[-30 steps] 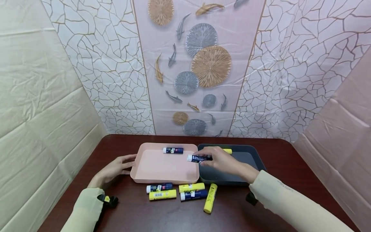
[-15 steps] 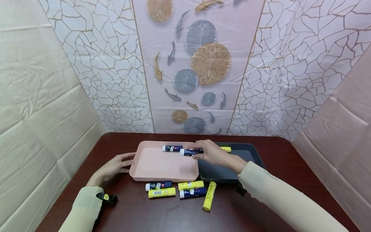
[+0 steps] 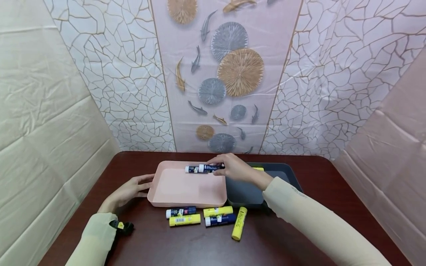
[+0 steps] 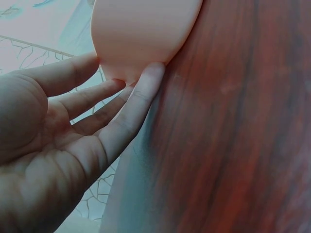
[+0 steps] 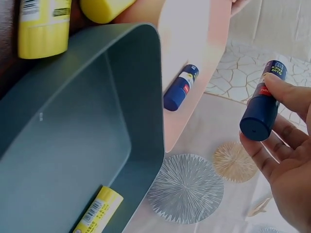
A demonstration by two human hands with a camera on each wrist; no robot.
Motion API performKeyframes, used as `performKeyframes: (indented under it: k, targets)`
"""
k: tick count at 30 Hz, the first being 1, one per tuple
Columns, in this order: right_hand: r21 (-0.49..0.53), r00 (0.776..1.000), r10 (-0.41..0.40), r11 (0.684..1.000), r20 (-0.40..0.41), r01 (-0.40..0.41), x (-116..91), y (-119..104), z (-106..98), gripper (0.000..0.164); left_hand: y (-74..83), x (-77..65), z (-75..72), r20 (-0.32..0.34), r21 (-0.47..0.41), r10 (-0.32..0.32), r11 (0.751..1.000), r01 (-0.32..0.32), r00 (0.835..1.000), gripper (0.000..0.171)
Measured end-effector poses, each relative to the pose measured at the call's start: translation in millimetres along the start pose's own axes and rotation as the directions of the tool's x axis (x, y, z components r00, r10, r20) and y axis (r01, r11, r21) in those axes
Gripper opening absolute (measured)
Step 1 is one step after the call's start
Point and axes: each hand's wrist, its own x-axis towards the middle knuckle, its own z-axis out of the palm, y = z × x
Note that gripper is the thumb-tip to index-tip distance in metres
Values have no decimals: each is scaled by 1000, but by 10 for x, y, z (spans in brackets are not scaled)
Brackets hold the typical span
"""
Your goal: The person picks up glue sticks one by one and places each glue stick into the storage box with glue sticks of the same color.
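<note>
My right hand (image 3: 237, 169) pinches a dark blue glue stick (image 5: 265, 104) with a white cap between thumb and fingers. It holds the stick above the far right part of the pink tray (image 3: 186, 190). Another blue glue stick (image 5: 181, 88) lies in that tray near its back wall, partly covered by the held one in the head view. At the tray's left end is my left hand (image 3: 126, 193), whose extended fingertips touch the outer wall in the left wrist view. A dark grey tray (image 3: 246, 190) stands against the pink one, with a yellow glue stick (image 5: 98, 209) inside.
In front of the trays, on the dark wooden table (image 3: 173, 245), lie blue glue sticks (image 3: 181, 212) and yellow glue sticks (image 3: 185, 220). One yellow stick (image 3: 239, 224) points toward the near edge. A patterned cloth (image 3: 229, 74) hangs behind the table.
My right hand has carried the blue glue stick leftward and farther back, from the seam between the trays to over the pink tray. My left hand stays at the tray's end.
</note>
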Motion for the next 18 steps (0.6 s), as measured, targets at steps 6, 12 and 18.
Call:
performKeyframes:
  k: [6, 12, 18]
  targets:
    - [31, 1000, 19, 999, 24, -20, 135, -9, 8, 40, 1, -17, -6, 2, 1, 8, 1000, -8, 1000, 62]
    - [26, 999, 45, 999, 32, -46, 244, 0, 42, 40, 0, -21, 3, 3, -4, 12, 1000, -11, 1000, 62]
    - [63, 997, 75, 995, 33, -77, 345, 3, 72, 40, -5, -17, 13, -3, -7, 5, 1000, -5, 1000, 63]
